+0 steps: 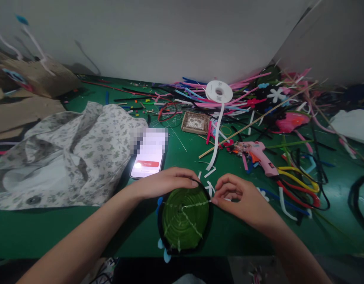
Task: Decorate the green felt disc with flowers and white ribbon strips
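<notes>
Currently my left hand (182,178) clamps the black-rimmed green disc (186,223) up top; my right hand (241,199) pinched together at its right rim, can't tell on what.

Between the green coiled disc (189,225) and the right forearm (285,240), the near bench (239,238) offered bare room. A second lane ran far from the left hand (177,176), between the smartphone (148,154) and the small brown frame (191,131), with a thin wire poking into it. The crumpled floral cloth (101,138) blocked the left. Far of the right hand (236,197), white ribbon (217,130) and a slanting wooden stick (255,119) stood in the way; rightward, the pink glue gun (260,157) and tangled pipe cleaners (300,173) obstructed passage.
</notes>
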Available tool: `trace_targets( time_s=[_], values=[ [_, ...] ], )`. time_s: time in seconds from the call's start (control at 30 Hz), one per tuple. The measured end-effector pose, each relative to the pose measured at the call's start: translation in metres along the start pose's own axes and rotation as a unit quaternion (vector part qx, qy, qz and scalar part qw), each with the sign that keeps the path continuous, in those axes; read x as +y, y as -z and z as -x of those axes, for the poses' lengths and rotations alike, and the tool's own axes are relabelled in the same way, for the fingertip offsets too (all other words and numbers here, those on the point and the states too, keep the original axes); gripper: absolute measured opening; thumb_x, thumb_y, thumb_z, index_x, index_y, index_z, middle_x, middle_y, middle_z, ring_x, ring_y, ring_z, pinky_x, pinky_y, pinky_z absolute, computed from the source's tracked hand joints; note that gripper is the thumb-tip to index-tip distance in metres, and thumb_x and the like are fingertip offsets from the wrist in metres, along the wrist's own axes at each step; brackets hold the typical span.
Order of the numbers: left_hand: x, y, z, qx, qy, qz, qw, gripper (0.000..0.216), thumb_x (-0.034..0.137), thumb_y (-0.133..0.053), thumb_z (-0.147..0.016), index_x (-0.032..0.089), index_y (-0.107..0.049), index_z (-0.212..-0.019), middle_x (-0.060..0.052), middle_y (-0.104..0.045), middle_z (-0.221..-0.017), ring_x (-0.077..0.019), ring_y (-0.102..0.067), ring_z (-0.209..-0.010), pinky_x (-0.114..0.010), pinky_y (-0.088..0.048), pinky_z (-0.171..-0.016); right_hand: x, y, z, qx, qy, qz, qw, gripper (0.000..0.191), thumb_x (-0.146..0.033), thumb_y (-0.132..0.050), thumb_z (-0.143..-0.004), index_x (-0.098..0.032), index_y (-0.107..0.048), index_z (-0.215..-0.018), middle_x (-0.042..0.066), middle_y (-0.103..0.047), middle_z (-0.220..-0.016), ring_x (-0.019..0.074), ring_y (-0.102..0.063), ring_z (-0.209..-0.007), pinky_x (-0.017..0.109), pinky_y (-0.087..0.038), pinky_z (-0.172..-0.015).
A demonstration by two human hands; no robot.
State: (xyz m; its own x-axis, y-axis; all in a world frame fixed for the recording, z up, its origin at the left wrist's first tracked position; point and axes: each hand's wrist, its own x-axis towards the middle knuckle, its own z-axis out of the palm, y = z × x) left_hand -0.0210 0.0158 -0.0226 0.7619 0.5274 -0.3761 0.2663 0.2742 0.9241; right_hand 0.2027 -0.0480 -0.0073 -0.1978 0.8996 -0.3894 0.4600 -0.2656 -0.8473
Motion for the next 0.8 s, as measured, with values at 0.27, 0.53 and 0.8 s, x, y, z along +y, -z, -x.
trace_targets(
  time_s=[0.27,0.53,0.8],
  values=[
    [0.001,0.0,-0.001,0.003,0.001,0.002,1.0,0.026,0.036,-0.057,-0.082,0.021,-0.068,-0.101,-0.001,-0.067,-0.103,-0.0196,-0.058,-0.1,-0.029,-0.04,-0.088,0.001,0.0,0.0,0.006,0.002,-0.002,1.0,0.019,-0.025,-0.068,-0.072,-0.021,-0.051,-0.079,-0.002,-0.064,-0.074,0.0118,-0.061,-0.069,0.024,-0.048,-0.066],
    [0.002,-0.001,0.001,0.009,-0.001,0.008,1.0,0.025,0.036,-0.057,-0.082,0.023,-0.069,-0.1,0.0,-0.068,-0.1,-0.019,-0.06,-0.097,-0.028,-0.041,-0.086,-0.003,0.002,0.003,0.008,0.008,-0.01,1.0,0.018,-0.028,-0.068,-0.075,-0.022,-0.051,-0.078,-0.001,-0.067,-0.077,0.0138,-0.064,-0.072,0.027,-0.051,-0.07],
    [0.008,0.0,0.004,0.095,0.056,0.184,0.977,0.032,0.031,-0.069,-0.069,0.02,-0.069,-0.1,-0.003,-0.072,-0.094,-0.0204,-0.065,-0.088,-0.031,-0.048,-0.082,0.008,0.044,0.0,0.378,0.112,0.241,0.887,0.026,-0.047,-0.063,-0.078,-0.022,-0.06,-0.085,0.005,-0.067,-0.086,0.0219,-0.064,-0.079,0.036,-0.049,-0.076]
  ],
)
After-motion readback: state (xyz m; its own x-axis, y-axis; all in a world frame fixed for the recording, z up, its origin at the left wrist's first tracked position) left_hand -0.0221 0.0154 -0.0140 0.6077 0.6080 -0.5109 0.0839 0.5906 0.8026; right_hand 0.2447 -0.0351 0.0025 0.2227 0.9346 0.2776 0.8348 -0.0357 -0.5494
